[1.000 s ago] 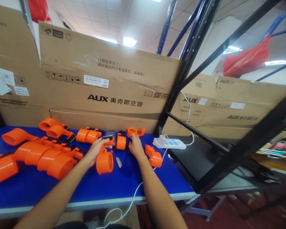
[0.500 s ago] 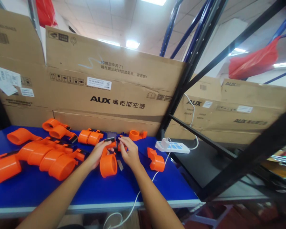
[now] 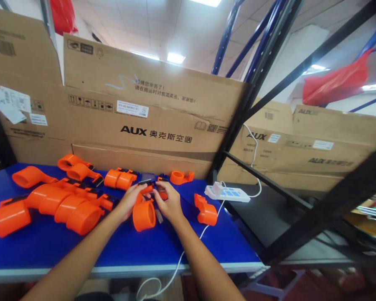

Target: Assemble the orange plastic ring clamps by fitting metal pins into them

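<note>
My left hand [image 3: 132, 201] is closed round the arm of an orange plastic ring [image 3: 144, 215], whose open loop hangs below the fingers. A black strip lies along the top of that arm. My right hand [image 3: 169, 201] is closed in a pinch at the arm's far end, with a small dark blue piece [image 3: 153, 183] at its fingertips; the exact kind of piece is too small to tell. Under the hands lies a small clear flat piece [image 3: 158, 216]. Just behind them is a dark square device with a screen [image 3: 148, 176].
Several like orange rings [image 3: 64, 207] crowd the blue table [image 3: 113, 251] on the left; another orange ring [image 3: 207, 214] lies to the right. A white power strip [image 3: 228, 193] with a white cable [image 3: 177, 267] sits by the black rack post. Cardboard [image 3: 163, 113] walls the back.
My right hand has moved slightly left, bringing the small dark blue piece against the end of the orange ring's arm. My left hand keeps its hold. The view has shifted slightly.
</note>
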Tool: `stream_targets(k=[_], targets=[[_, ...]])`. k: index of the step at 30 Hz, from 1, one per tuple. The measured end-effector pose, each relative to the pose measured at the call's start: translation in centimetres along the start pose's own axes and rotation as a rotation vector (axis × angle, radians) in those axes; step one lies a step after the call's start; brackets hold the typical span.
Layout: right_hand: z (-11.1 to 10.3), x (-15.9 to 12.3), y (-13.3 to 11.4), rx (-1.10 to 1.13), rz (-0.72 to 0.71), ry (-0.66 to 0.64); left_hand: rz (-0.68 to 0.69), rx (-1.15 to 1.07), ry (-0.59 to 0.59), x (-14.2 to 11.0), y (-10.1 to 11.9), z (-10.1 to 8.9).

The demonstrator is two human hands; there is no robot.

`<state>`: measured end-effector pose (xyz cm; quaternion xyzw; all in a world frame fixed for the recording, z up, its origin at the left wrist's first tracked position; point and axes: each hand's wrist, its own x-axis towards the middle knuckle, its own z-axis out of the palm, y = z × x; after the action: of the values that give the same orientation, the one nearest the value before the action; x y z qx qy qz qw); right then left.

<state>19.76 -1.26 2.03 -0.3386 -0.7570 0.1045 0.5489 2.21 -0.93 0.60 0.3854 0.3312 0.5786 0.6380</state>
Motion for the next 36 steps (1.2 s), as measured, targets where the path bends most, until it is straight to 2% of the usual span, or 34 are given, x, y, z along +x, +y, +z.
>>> stream_targets(k=[4,16,36], targets=[[0.31,-0.08,0.08,0.015,0.017,0.046,0.008,0.022,-0.02,-0.15,0.06,0.11],[0.13,0.09,-0.22,0.001,-0.057,-0.002,0.054,0.089,-0.007,0.54,-0.64,-0.41],[0.54,-0.38,0.46,-0.058,-0.04,0.001,0.073,0.136,0.029,0.48,-0.7,-0.1]])
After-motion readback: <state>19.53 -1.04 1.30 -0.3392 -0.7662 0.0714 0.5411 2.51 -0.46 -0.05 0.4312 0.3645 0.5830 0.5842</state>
